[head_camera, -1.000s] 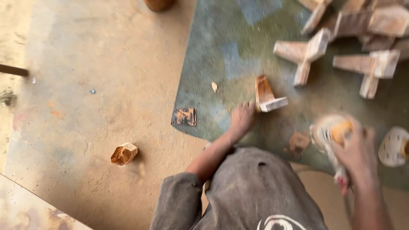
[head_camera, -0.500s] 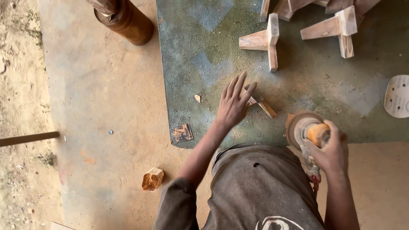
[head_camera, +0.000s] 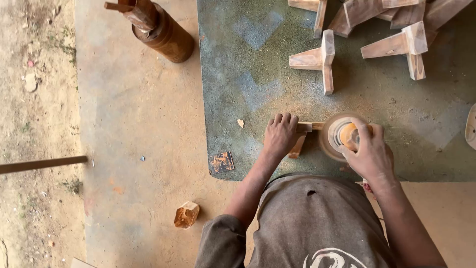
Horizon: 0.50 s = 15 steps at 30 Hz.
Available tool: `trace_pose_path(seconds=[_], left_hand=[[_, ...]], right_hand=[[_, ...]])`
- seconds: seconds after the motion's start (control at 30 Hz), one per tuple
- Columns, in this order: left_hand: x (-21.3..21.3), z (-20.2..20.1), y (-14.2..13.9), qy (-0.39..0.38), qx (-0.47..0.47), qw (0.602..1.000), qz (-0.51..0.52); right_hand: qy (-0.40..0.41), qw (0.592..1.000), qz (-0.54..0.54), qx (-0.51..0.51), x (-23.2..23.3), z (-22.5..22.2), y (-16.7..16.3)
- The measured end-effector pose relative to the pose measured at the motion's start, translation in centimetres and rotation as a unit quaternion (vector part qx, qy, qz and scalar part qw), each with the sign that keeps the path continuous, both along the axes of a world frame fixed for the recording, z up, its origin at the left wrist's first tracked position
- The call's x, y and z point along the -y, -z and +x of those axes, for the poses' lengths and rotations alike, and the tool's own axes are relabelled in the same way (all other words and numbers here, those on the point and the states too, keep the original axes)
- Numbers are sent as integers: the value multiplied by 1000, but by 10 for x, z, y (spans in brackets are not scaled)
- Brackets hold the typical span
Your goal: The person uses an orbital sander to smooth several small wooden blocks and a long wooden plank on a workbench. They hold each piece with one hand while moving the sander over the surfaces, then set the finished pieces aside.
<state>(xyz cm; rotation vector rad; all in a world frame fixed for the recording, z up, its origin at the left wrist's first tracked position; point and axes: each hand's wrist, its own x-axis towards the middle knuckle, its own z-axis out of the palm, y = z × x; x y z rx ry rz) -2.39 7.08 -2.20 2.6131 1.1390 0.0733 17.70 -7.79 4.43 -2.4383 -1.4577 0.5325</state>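
Far left of the left hand: a thin dark rod [head_camera: 43,164] lies across bare dirt, well apart from the work. Up and left of that hand, a rusty brown cylinder [head_camera: 166,37] stands on the sandy floor with wooden sticks poking out of its top. Below and left of the hand, near the elbow, a small wooden offcut [head_camera: 187,214] sits on the floor. Closer in, a torn scrap of sandpaper [head_camera: 222,162] lies at the edge of the dusty green mat [head_camera: 248,74], just left of the wrist.

Left hand [head_camera: 280,135]: palm down, fingers together and curled over a small T-shaped wooden piece [head_camera: 300,136], pressing it flat on the mat. The piece's stem shows below the fingers, its crossbar to their right.

Right hand [head_camera: 368,154]: closed around a round sander [head_camera: 342,135] with an orange hub. The disc touches the right end of the wooden piece, just beside the left hand's fingertips.

Above both hands, well apart: a finished wooden cross piece [head_camera: 318,59], and up and right of it a heap of similar cross pieces [head_camera: 396,25]. A pale disc [head_camera: 471,126] is cut off by the right frame edge.
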Motion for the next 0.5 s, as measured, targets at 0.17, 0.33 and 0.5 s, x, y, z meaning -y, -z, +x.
trace_pose_path(seconds=[0.17,0.33,0.5], left_hand=[[9,2,-1,-28,-4,999,26],[-4,24,11,4,-70,995,-72],[-6,21,22,13,-43,996,-80]], right_hand=[[-47,998,-23,22,-35,1,0],[-68,995,-74,20,-66,-5,-1],[-102,975,-195,43,-71,-14,12]])
